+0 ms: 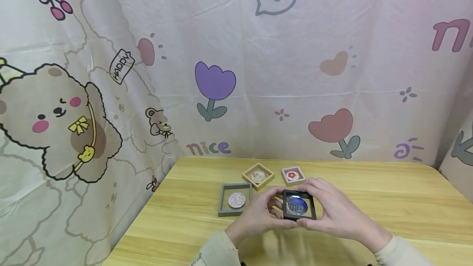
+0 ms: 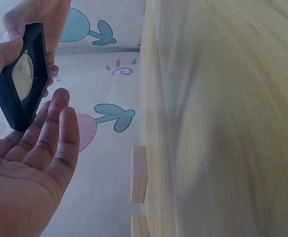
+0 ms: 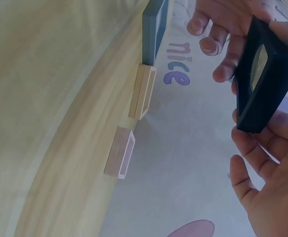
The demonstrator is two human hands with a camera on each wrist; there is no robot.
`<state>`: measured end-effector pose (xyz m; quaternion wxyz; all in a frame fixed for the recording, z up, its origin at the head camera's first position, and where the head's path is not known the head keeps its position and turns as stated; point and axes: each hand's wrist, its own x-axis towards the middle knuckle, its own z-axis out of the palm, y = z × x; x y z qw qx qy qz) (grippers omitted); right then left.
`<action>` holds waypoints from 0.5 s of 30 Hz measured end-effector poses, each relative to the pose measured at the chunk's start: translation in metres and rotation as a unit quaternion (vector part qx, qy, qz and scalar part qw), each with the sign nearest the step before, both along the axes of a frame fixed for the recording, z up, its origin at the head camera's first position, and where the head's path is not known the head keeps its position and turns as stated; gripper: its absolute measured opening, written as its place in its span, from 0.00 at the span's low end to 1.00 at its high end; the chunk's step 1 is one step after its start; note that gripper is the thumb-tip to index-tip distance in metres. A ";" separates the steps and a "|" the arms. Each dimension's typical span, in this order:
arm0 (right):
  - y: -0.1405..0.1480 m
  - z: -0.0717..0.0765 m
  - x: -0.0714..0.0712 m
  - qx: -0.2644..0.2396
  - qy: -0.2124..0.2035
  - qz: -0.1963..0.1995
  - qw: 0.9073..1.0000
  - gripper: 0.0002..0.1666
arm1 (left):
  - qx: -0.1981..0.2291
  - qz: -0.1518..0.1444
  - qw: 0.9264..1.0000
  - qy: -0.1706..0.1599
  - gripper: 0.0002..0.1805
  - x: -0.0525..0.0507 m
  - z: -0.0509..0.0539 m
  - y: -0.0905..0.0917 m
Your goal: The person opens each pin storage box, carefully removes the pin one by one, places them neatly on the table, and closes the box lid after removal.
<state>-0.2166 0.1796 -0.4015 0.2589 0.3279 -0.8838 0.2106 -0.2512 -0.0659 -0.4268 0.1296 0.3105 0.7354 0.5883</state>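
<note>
We see both hands on one thing: a black square frame (image 1: 286, 205), lifted clear of the table (image 1: 177, 212) near its close side, with a shiny blue round disc (image 1: 297, 205) in its middle; the left hand (image 1: 258, 214) grips it from nine o'clock, thumb along the lower edge, fingers at the far side; the right hand (image 1: 334, 210) grips it from three o'clock, thumb at the lower corner, fingers over the top edge; so we log both hands as grasping that frame, its face turned toward the head camera. Going round from the black frame, we get three more frames resting on the table; a grey one (image 1: 230, 212) at nine o'clock, just past the left hand, holding a pale round disc (image 1: 237, 200); a light tan one (image 1: 267, 181) at ten o'clock, set cornerwise, with a patterned disc (image 1: 258, 177); a small pink one (image 1: 294, 183) at twelve o'clock, with a red-flower disc (image 1: 292, 175); we can't read the fine patterns. Pale sleeves sit at eight o'clock (image 1: 218, 249) and four o'clock (image 1: 400, 251); a printed cloth (image 1: 288, 60) hangs behind at twelve, purple tulip (image 1: 215, 83) at eleven, red tulip (image 1: 334, 126) at one.
</note>
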 end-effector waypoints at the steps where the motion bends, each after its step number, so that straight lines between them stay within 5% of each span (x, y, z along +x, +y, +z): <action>1: 0.000 0.000 0.000 0.001 0.001 0.000 1.000 0.37 | 0.000 0.000 1.000 0.001 0.37 0.000 0.000 0.000; 15: -0.001 -0.002 -0.002 0.010 0.004 -0.003 1.000 0.37 | 0.011 -0.003 1.000 -0.011 0.36 -0.003 -0.002 -0.001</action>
